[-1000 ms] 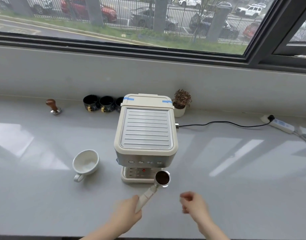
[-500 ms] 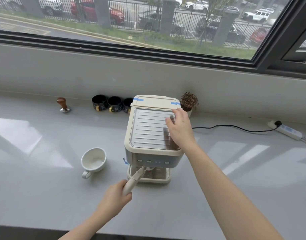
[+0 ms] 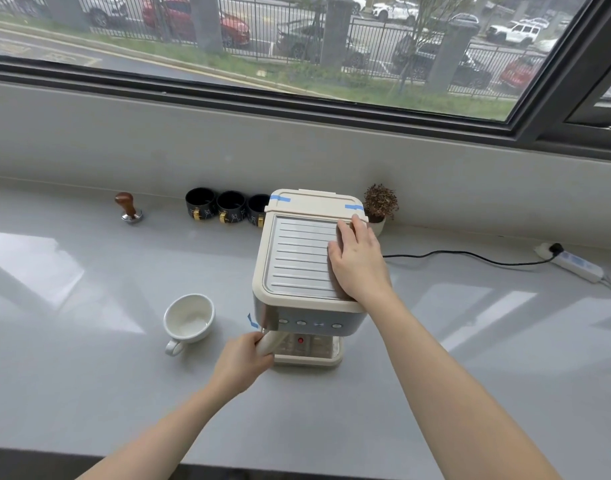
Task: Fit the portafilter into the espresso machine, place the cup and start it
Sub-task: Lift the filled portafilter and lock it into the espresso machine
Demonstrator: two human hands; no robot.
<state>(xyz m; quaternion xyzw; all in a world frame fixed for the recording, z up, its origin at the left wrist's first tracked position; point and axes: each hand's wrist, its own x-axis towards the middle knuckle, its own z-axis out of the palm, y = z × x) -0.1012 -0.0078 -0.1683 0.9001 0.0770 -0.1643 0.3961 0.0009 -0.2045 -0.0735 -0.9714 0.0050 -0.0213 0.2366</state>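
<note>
A cream espresso machine [image 3: 297, 265] stands mid-counter with a ribbed grey top and a row of buttons on its front. My left hand [image 3: 243, 362] grips the cream handle of the portafilter [image 3: 270, 342], which runs up under the machine's front left; its basket is hidden beneath the machine. My right hand [image 3: 357, 261] lies flat on the right side of the machine's top, fingers spread. A white cup [image 3: 189, 319] sits empty on the counter left of the machine, handle toward me.
Three black mugs [image 3: 227, 206] line the wall behind the machine, with a wooden-topped tamper [image 3: 129, 208] further left. A small potted plant [image 3: 380, 207] stands at the machine's right rear. A black cord [image 3: 463, 255] runs right to a power strip [image 3: 574, 265].
The portafilter went from the open in front of the machine to under its front. My right hand rose from the counter onto the machine's top. The handle has swung left.
</note>
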